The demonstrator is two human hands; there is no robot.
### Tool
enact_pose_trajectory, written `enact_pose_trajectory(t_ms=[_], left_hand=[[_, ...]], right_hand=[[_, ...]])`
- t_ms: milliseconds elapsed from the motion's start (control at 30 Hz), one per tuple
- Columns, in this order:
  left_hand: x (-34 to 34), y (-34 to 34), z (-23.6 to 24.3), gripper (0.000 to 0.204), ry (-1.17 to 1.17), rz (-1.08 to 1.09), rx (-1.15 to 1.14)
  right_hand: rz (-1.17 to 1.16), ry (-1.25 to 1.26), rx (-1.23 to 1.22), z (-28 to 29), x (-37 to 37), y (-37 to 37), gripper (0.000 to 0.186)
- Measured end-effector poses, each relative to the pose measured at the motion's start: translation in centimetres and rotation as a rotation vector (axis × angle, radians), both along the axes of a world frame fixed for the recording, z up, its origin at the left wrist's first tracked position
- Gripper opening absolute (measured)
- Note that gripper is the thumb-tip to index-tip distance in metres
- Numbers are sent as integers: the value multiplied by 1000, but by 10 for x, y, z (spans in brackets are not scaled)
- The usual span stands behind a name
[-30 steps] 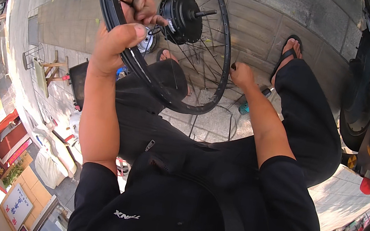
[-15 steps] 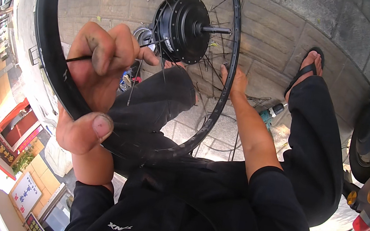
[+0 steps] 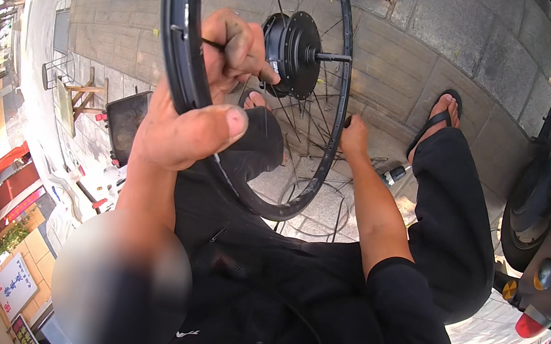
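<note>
A black spoked wheel rim (image 3: 182, 22) stands tilted in front of me, with a black hub motor (image 3: 301, 56) and its silver axle in the middle. Thin dark spokes run from the hub, several of them loose toward the ground. My left hand (image 3: 204, 94) is closed around the rim's left side, thumb over the near edge, curled fingers by a spoke. Just beyond the rim's right side is my right hand (image 3: 355, 139), its fingers pinched together around something small and dark that I cannot make out.
A cordless drill (image 3: 395, 174) lies on the paving right of my right forearm. Looped dark cable or tubing (image 3: 316, 212) lies below the wheel. A black open case (image 3: 125, 123) and a wooden stool (image 3: 86, 97) are at left. A parked scooter (image 3: 545, 239) stands close on the right.
The wheel and my left hand have shifted right in the picture, and the rim appears turned more edge-on. My right hand has moved slightly down, away from the hub.
</note>
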State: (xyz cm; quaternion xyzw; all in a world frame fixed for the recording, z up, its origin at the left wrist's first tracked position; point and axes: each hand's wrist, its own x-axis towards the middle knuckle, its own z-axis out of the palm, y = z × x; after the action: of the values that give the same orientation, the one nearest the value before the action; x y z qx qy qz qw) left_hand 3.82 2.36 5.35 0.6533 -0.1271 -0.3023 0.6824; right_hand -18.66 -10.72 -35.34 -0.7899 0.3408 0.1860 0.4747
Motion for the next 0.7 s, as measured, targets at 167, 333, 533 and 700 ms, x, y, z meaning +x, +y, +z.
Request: enact_pose_trajectory(t_ms=[167,333,533,700], left_hand=[[-3,-8,4,44,-29,-63,46],[-3,-18,0,31,-65,-89,71],[-13,-29,11,45,-128,-47,27],[-11,-40,0,53,-186,-27,20]], right_hand=[[8,-16,-103,19,40,-90,36],[-207,-192,130,189,141,-159,39],[64,-664,299,412,193,-136,32],[572,-743,-154,503,191,-105,22]])
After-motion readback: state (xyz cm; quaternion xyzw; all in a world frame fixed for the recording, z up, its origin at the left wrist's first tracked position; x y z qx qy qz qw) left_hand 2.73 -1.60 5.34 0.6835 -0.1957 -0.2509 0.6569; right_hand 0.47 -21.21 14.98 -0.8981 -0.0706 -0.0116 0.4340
